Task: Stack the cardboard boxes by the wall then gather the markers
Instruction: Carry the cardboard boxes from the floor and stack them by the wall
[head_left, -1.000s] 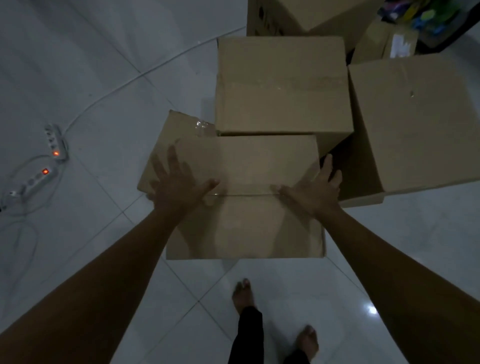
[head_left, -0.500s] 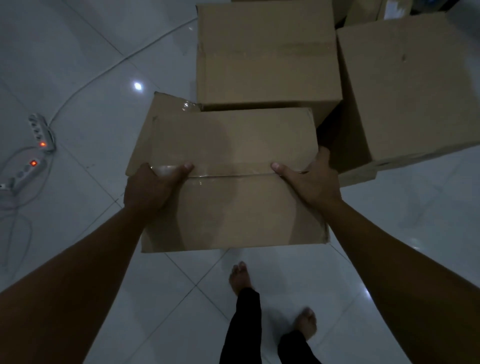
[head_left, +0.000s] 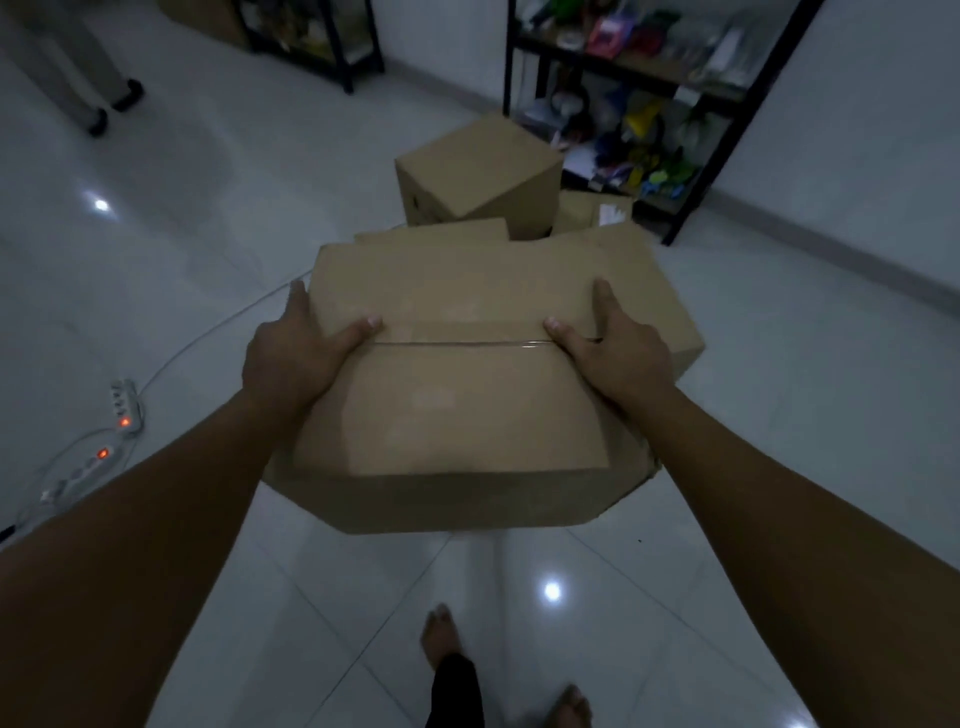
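I saw the left hand (head_left: 291, 358) and right hand (head_left: 618, 353) gripping the taped cardboard box (head_left: 457, 410) at its 2 side edges, thumbs on its top, fingers curled round the sides, the box held above the tiled floor (head_left: 779, 415), near 3 other boxes (head_left: 478, 176).

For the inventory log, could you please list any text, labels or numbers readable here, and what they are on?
None can be read.
Held box: plain, only tape.
Far box: dark marks on its side, too blurred.
Small box: white label, too small.
Shelf packaging: blurred.
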